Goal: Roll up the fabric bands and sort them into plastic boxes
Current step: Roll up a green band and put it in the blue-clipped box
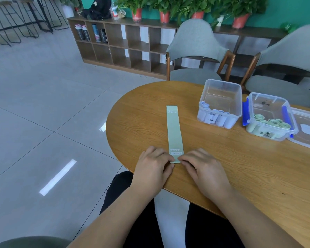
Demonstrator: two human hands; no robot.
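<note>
A pale green fabric band lies flat on the wooden table, running away from me, printed "30 LB" at its far end. My left hand and my right hand pinch the band's near end from either side, fingertips curled on its corners. To the right stands a clear plastic box holding several rolled pale blue bands. Beside it a second clear box with blue clips holds several rolled green bands.
A clear lid lies at the table's right edge. Two grey chairs stand behind the table. Beyond them is a brown shelf unit with bottles and potted plants. Tiled floor spreads to the left.
</note>
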